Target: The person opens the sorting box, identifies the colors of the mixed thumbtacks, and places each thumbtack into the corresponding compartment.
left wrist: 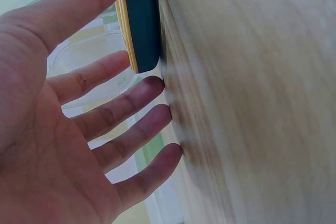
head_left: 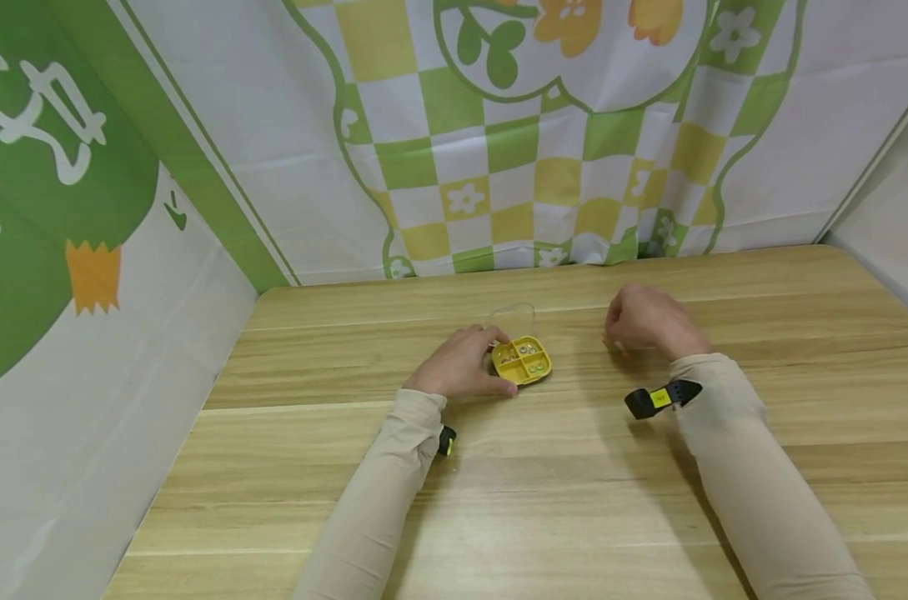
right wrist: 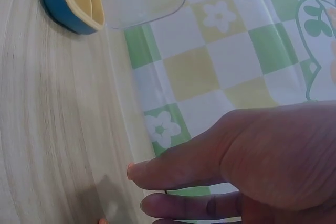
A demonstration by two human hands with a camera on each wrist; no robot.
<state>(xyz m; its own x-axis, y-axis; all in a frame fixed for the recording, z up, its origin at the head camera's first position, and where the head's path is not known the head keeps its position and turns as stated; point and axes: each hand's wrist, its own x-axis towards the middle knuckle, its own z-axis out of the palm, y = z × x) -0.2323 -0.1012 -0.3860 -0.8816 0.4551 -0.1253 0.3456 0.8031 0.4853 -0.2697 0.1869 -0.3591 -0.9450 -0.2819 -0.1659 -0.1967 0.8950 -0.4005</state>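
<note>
My left hand (head_left: 464,364) grips the near-left side of a small compartment box (head_left: 532,377), thumb at its front edge and index finger at its rear-left edge. The box is yellow inside and dark teal outside. Small ring-like pieces (head_left: 529,350) lie in several of its compartments, while the front-left one looks bare. Its clear lid (head_left: 515,313) stands raised at the back. To the right of the box, my right hand (head_left: 649,321) is low over the table with its fingers curled. A tiny orange piece (right wrist: 130,171) shows at the thumb tip, pinched there.
Another small orange piece (head_left: 624,354) lies on the wooden table (head_left: 544,500) below the right hand. A green, yellow and white patterned cloth (head_left: 514,167) hangs along the table's back edge. More printed cloth (head_left: 123,375) covers the left side.
</note>
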